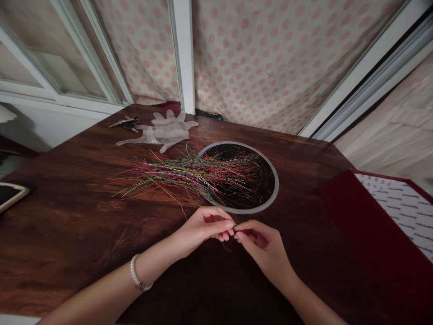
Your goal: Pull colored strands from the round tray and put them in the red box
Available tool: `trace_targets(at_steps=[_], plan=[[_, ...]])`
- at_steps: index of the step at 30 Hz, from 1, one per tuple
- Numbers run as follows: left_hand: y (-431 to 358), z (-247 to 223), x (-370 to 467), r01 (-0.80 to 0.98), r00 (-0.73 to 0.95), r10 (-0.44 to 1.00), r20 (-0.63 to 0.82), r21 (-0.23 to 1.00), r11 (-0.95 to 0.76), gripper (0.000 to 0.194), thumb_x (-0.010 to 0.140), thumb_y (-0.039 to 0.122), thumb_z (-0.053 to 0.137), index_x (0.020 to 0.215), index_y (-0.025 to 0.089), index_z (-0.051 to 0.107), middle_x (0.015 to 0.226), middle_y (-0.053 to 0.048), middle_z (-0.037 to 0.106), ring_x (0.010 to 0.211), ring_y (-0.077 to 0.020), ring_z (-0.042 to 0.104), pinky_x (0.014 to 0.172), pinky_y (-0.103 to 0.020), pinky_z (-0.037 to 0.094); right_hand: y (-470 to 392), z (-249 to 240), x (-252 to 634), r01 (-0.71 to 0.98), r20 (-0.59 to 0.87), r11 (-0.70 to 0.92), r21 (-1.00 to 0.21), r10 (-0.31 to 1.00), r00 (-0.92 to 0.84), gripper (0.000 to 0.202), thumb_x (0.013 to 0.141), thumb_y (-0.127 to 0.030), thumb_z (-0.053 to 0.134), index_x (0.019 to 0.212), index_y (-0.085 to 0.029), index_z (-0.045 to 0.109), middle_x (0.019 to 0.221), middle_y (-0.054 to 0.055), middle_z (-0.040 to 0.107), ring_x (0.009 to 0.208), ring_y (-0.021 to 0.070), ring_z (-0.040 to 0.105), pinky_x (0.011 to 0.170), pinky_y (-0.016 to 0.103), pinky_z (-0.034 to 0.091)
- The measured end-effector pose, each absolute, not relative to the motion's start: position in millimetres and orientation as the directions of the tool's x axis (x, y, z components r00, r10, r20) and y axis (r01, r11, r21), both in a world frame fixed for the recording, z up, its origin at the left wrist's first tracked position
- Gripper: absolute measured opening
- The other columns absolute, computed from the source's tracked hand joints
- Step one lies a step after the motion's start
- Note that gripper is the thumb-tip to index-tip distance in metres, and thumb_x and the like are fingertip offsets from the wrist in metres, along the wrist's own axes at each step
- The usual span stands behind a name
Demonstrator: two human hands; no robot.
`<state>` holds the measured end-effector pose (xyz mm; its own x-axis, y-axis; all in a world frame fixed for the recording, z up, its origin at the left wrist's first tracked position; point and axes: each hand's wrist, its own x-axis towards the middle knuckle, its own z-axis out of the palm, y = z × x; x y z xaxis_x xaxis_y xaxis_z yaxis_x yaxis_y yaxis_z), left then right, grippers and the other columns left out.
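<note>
Just in front of a round black plate with a grey rim (275, 189), my two hands meet at the fingertips. My left hand (211, 228), with a beaded bracelet (135, 273) on its wrist, pinches a thin dark wire (226, 246). The thumb and forefinger of my right hand (259, 237) close on the same wire, close beside the left fingertips. Most of that wire is hidden by the fingers. A loose bundle of thin, many-coloured wires (176, 171) lies beyond, partly across the plate and partly on the wooden table (77, 203).
Clear plastic gloves (169, 131) and a bunch of keys (126, 123) lie at the back left. A phone-like device (11, 196) sits at the left edge. On the right is a dark red folder (365, 234) with printed white paper (399, 207). A window with dotted curtain (250, 58) stands behind.
</note>
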<state>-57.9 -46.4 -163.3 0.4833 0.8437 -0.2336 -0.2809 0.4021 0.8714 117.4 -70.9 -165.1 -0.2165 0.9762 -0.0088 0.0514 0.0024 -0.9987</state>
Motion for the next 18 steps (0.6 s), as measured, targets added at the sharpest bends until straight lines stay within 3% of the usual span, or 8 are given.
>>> trace_targets(at_steps=[10, 18], plan=[[-47, -159, -56, -0.352, 0.443, 0.855, -0.268, 0.825, 0.441, 0.021, 0.069, 0.028, 0.073, 0.072, 0.011, 0.061, 0.065, -0.003, 0.067, 0.053, -0.0060, 0.057, 0.051, -0.015, 0.044, -71, -155, 124, 0.068, 0.008, 0.011, -0.998, 0.999, -0.044, 0.011, 0.076, -0.029, 0.065, 0.078, -0.019, 0.068, 0.066, 0.003, 0.064, 0.058, 0.0134, 0.058, 0.052, 0.024, 0.049], [-47, -165, -59, -0.352, 0.467, 0.852, -0.238, 0.834, 0.425, 0.018, 0.072, 0.027, 0.072, 0.079, 0.012, 0.065, 0.070, -0.005, 0.070, 0.057, -0.0080, 0.062, 0.053, -0.016, 0.046, -71, -154, 119, -0.021, -0.050, -0.052, -0.998, 0.993, -0.104, 0.011, 0.072, -0.029, 0.069, 0.077, -0.019, 0.067, 0.066, 0.003, 0.069, 0.056, 0.0138, 0.062, 0.053, 0.025, 0.051]])
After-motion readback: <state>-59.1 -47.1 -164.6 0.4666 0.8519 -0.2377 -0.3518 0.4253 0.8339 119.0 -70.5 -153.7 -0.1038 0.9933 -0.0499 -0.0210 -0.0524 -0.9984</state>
